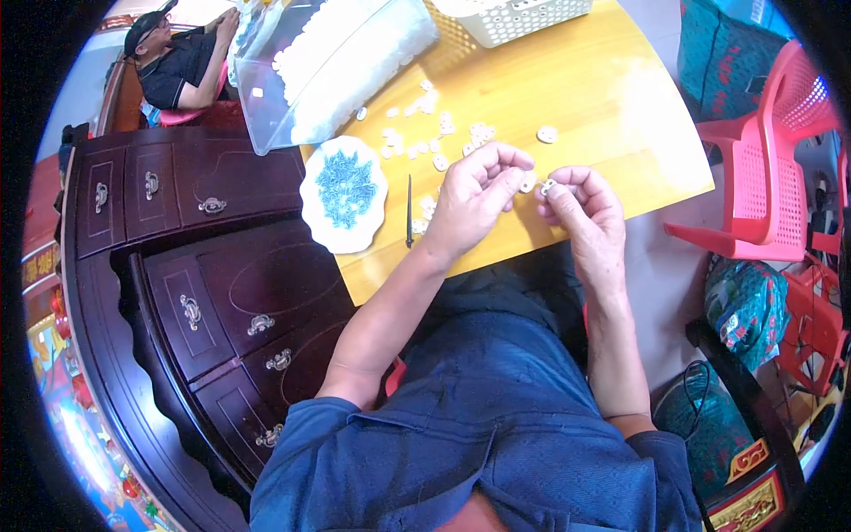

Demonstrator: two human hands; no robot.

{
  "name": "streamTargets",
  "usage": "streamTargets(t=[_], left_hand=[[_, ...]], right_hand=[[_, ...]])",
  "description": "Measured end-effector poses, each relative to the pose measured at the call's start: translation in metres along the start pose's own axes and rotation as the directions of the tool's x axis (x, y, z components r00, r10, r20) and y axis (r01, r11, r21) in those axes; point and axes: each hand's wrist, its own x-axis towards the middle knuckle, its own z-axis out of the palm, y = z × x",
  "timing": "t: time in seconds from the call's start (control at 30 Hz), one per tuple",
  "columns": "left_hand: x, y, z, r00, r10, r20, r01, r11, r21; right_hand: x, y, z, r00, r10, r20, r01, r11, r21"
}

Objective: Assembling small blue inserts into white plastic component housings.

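Seen from the head camera, two small parts are held up close together above a yellow wood-toned surface (638, 115). A cream button-like piece (527, 182) is pinched between the thumb and fingers of the left hand (472, 202). Just beside it, a small pale holed piece (547, 187) is gripped by the closed fingers of the right hand (587, 215); whether the two parts touch cannot be told.

More pale pieces (481, 133) are scattered beyond the left hand, and a lone round piece (547, 135) is set apart beyond the right. To the left, small blue parts (344, 186) are heaped in a white scalloped dish (356, 241), with a slim dark tool (409, 208) laid just beside it. The far edge is taken up by a clear plastic bin (266, 124) of white pieces (359, 62) and a white perforated basket (523, 27).

The step in hand is judged to be the lining up or fitting of the two held parts. For the next move, a steady fingertip pinch and careful alignment seem to be called for, as such small pieces could easily be dropped.
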Motion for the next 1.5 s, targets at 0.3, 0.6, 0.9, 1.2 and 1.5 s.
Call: streamTargets(t=[0.3,0.6,0.9,1.2,1.5], left_hand=[[-0.022,-0.010,0.049,0.987,0.144,-0.065,-0.153,0.975,-0.160],[-0.033,-0.009,0.070,0.890,0.416,0.184,-0.455,0.822,0.343],[-0.027,-0.008,0.060,0.804,0.502,0.320,-0.594,0.652,0.472],[-0.020,0.003,0.042,0.943,0.329,0.043,-0.326,0.893,0.311],[-0.016,-0.004,0.022,1.000,-0.009,0.029,0.012,0.994,-0.112]], right_hand=[[0.008,0.007,-0.012,0.982,-0.052,-0.180,0.112,0.933,0.342],[0.009,0.005,-0.024,0.992,-0.008,-0.126,0.070,0.860,0.505],[0.009,-0.001,-0.021,0.992,0.033,-0.123,0.030,0.877,0.480],[0.007,0.002,-0.015,0.994,-0.035,-0.107,0.064,0.956,0.285],[0.004,-0.003,-0.011,0.996,-0.002,-0.088,0.017,0.985,0.172]])
